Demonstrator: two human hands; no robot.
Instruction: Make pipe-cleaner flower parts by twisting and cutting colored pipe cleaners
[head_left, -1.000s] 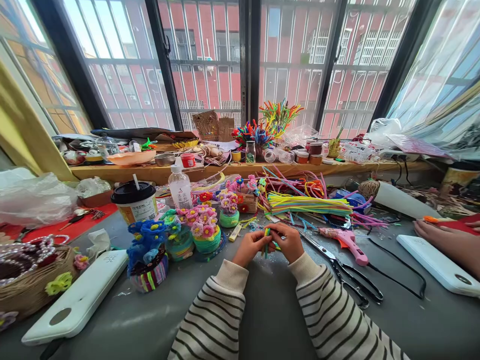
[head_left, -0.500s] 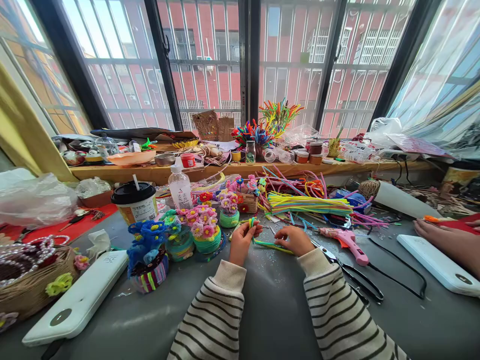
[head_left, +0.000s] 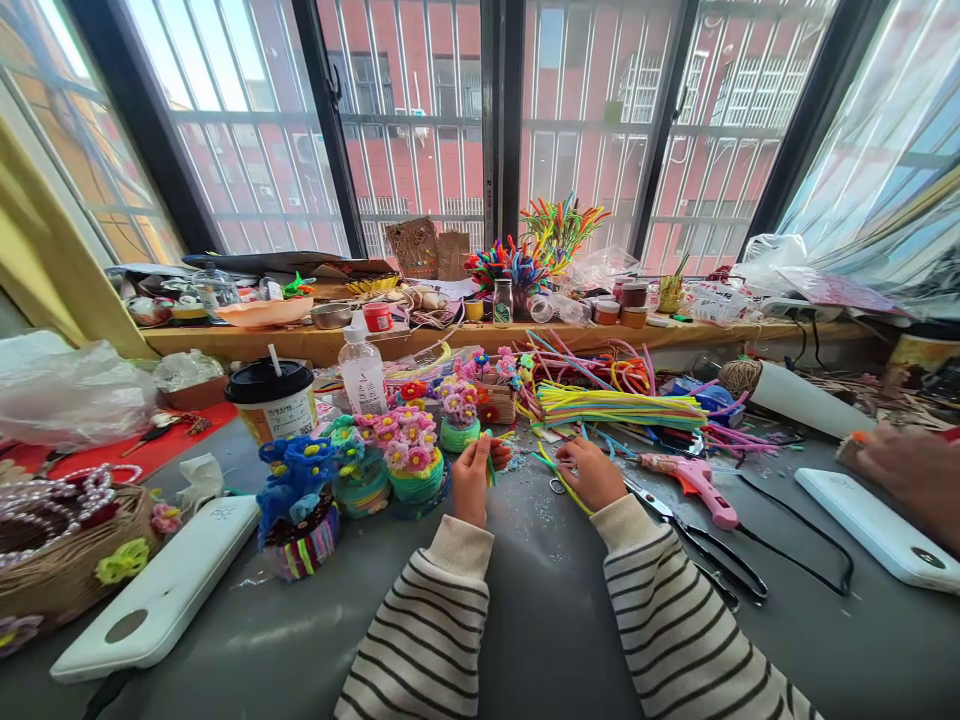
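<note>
My left hand (head_left: pixel 472 480) is closed, fingertips pinching a short bent green and yellow pipe cleaner (head_left: pixel 492 472). Across a small gap, my right hand (head_left: pixel 592 475) grips long pipe cleaners, one green (head_left: pixel 544 457) and one yellow (head_left: pixel 576 501), whose ends stick out on both sides of the fingers. Just left of my left hand stand small wrapped pots with fuzzy flowers, among them a pink bunch (head_left: pixel 411 440) and a blue one (head_left: pixel 294 480). Black-handled scissors (head_left: pixel 716 550) lie right of my right hand, near a pink glue gun (head_left: pixel 697 485).
Behind the hands lies a pile of yellow pipe cleaners (head_left: pixel 615 407). A lidded cup (head_left: pixel 274 405) and a bottle (head_left: pixel 362 375) stand at the left. White power banks (head_left: pixel 161 590) lie on both sides. At the right edge another person's hand (head_left: pixel 904 465) is blurred.
My hands no longer share the strand that ran between them; the right hand's pipe cleaners now point up and left. My left hand has turned more upright. The other person's hand has moved.
</note>
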